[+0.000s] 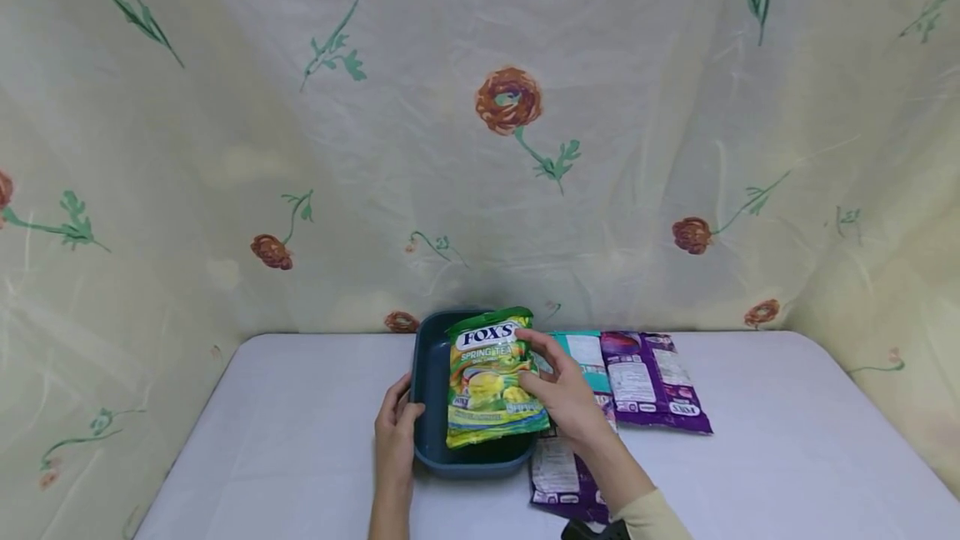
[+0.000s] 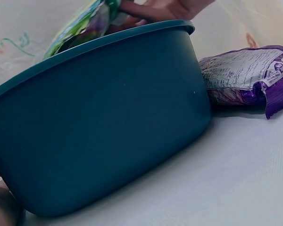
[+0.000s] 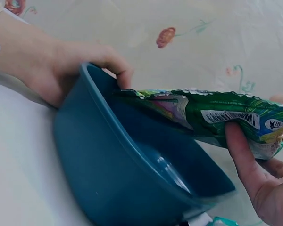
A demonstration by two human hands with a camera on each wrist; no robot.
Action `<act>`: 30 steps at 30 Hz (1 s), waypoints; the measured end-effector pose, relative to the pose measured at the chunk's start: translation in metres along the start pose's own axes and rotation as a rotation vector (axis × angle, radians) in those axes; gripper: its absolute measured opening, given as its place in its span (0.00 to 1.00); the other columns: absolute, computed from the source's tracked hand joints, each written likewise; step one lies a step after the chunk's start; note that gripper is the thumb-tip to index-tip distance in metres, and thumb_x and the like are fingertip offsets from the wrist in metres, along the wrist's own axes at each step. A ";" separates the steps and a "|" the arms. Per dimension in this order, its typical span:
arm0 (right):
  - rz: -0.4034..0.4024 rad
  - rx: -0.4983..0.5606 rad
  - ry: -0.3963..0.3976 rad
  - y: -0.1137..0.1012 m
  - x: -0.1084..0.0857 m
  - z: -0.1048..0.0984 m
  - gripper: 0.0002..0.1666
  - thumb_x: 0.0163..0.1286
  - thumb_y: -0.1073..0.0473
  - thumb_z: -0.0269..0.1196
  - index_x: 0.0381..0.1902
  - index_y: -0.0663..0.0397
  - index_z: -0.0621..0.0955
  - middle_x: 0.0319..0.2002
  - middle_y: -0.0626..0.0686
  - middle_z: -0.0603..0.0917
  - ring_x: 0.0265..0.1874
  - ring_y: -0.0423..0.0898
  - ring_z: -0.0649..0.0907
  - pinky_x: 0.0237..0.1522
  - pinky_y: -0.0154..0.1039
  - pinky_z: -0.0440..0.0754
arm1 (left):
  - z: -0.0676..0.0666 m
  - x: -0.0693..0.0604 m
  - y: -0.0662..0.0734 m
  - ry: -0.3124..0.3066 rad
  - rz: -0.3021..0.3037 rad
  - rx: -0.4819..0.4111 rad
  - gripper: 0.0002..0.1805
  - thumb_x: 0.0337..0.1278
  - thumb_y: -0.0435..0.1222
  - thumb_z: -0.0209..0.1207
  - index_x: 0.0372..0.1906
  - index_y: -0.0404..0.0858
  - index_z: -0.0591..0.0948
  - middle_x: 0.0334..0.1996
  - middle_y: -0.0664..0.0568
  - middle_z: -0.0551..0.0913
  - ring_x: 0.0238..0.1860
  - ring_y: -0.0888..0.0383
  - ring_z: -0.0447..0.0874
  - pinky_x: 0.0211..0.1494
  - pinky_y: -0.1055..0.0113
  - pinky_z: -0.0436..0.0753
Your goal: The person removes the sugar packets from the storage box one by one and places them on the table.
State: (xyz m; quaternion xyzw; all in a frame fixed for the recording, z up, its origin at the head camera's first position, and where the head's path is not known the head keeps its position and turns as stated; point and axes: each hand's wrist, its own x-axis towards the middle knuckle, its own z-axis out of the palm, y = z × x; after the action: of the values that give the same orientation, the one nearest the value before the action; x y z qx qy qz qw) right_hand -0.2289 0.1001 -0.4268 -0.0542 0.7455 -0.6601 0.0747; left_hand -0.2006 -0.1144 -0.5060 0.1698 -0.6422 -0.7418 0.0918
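My right hand (image 1: 566, 398) grips the right edge of a green and yellow bag of Fox's Spring Tea candy (image 1: 480, 369). The bag is tilted over the mouth of a dark blue plastic basin (image 1: 429, 432). In the right wrist view, the bag's barcode side (image 3: 226, 115) faces the camera, with a finger pressed under it. My left hand (image 1: 393, 432) holds the basin's left wall, its thumb hooked over the rim, as the right wrist view also shows. The basin's outer wall (image 2: 104, 127) fills most of the left wrist view.
Right of the basin, purple candy bags (image 1: 656, 382) lie on the white table (image 1: 300, 423), one (image 1: 558, 473) nearer the front. A teal packet (image 1: 588, 357) lies between them, partly hidden by my right hand. A flowered curtain (image 1: 420, 148) hangs behind the table.
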 end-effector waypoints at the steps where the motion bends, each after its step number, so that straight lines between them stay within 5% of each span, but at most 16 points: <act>1: -0.006 0.002 0.000 0.000 -0.001 -0.002 0.33 0.61 0.66 0.57 0.62 0.33 0.70 0.66 0.47 0.65 0.63 0.52 0.69 0.55 0.42 0.70 | 0.000 0.000 0.000 0.001 0.007 -0.001 0.27 0.56 0.31 0.48 0.63 0.44 0.72 0.64 0.44 0.72 0.65 0.50 0.70 0.66 0.52 0.66; 10: -0.048 0.028 0.026 0.008 -0.007 -0.018 0.34 0.60 0.68 0.57 0.63 0.35 0.70 0.67 0.46 0.65 0.69 0.46 0.61 0.69 0.53 0.55 | -0.001 0.002 0.000 -0.011 0.023 -0.018 0.27 0.56 0.31 0.49 0.63 0.43 0.71 0.64 0.44 0.72 0.65 0.50 0.68 0.67 0.50 0.64; 19: -0.076 0.020 0.023 0.020 -0.020 -0.033 0.35 0.62 0.68 0.56 0.65 0.37 0.68 0.67 0.47 0.65 0.62 0.50 0.69 0.58 0.43 0.71 | -0.001 0.000 0.000 -0.024 0.036 -0.019 0.27 0.56 0.30 0.48 0.64 0.42 0.71 0.64 0.43 0.72 0.65 0.49 0.69 0.66 0.51 0.64; 23: -0.084 0.030 0.036 0.024 -0.024 -0.043 0.35 0.62 0.69 0.55 0.66 0.41 0.67 0.66 0.50 0.64 0.56 0.48 0.72 0.53 0.39 0.74 | -0.001 0.000 0.000 -0.030 0.044 -0.030 0.27 0.56 0.30 0.49 0.64 0.42 0.71 0.64 0.43 0.72 0.65 0.49 0.68 0.66 0.51 0.62; 25: -0.067 0.033 0.047 0.026 -0.027 -0.048 0.35 0.62 0.69 0.55 0.67 0.42 0.66 0.66 0.50 0.64 0.50 0.46 0.75 0.43 0.33 0.78 | -0.002 -0.001 0.000 -0.028 0.042 -0.032 0.27 0.55 0.30 0.49 0.63 0.42 0.71 0.64 0.43 0.72 0.66 0.49 0.68 0.67 0.50 0.62; 30: -0.022 0.085 0.073 0.031 -0.032 -0.062 0.35 0.64 0.68 0.54 0.68 0.42 0.65 0.65 0.48 0.64 0.46 0.40 0.78 0.42 0.33 0.80 | -0.001 -0.001 0.000 -0.030 0.043 -0.027 0.27 0.55 0.30 0.49 0.63 0.42 0.71 0.64 0.43 0.72 0.66 0.48 0.67 0.69 0.49 0.60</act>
State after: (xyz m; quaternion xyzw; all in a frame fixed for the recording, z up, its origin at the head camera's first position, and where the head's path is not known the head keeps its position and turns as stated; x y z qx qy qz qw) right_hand -0.2082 0.1702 -0.4488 -0.0348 0.7183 -0.6936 0.0424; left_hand -0.1992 -0.1153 -0.5061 0.1436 -0.6371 -0.7506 0.1006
